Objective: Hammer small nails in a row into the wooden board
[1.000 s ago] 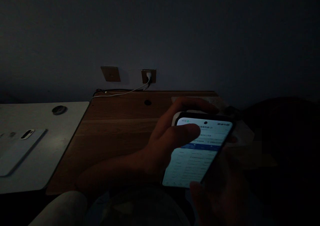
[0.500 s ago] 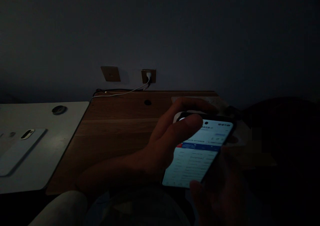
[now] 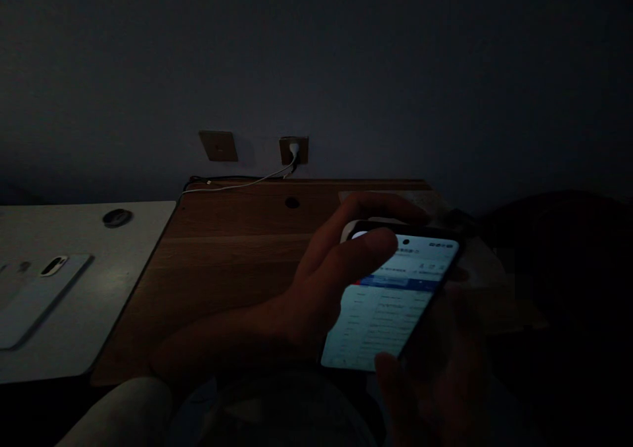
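Note:
A lit smartphone is tilted in front of me, its screen showing a pale page of small text with a blue band across it. Its upper left part is gripped by my left hand, the thumb lying over the screen and the fingers bent round the top edge. My right hand closes on the lower right corner, with the thumb at the bottom edge. Much of that hand is lost in the dark, so its other fingers show only faintly.
A wooden desk stands against the wall, beside a white tabletop with a pale flat device on it. A wall socket holds a plug with a white cable. My knee shows below.
The content on the phone's screen has shifted slightly upward. My left thumb has moved a little to the left over the screen. Both hands remain on the phone.

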Demonstrator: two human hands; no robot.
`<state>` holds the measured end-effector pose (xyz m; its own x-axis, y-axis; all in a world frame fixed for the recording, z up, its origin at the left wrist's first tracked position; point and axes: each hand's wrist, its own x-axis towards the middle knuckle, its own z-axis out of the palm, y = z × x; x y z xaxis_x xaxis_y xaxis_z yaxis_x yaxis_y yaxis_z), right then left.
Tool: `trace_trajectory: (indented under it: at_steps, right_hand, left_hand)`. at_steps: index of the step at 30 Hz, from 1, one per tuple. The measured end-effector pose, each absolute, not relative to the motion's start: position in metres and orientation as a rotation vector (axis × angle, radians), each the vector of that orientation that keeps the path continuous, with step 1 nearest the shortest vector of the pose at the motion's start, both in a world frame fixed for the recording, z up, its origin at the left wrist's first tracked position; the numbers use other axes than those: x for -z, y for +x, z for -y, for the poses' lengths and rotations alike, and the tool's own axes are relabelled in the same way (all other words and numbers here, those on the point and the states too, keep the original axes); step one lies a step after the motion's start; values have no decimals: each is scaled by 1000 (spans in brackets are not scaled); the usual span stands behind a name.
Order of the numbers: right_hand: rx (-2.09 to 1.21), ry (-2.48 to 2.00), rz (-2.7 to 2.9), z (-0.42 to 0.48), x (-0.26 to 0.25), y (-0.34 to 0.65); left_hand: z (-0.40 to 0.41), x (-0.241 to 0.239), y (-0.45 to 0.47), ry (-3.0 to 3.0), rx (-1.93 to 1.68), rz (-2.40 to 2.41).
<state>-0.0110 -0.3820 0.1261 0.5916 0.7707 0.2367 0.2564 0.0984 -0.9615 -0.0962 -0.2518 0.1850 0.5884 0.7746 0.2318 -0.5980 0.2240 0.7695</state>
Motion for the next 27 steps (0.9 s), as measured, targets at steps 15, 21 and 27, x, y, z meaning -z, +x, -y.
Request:
trace_trajectory:
  at_steps: [15, 21, 27]
  right_hand:
    - [-529, -1559, 732, 379, -132, -18]
    - [-513, -1523, 779, 378, -132, -16]
    - [-512, -1539, 782, 379, -133, -20]
  left_hand:
    - [252, -184, -96, 960, -957, -238]
    - [251, -186, -96, 971, -960, -220]
    - [251, -186, -98, 1006, -963, -227]
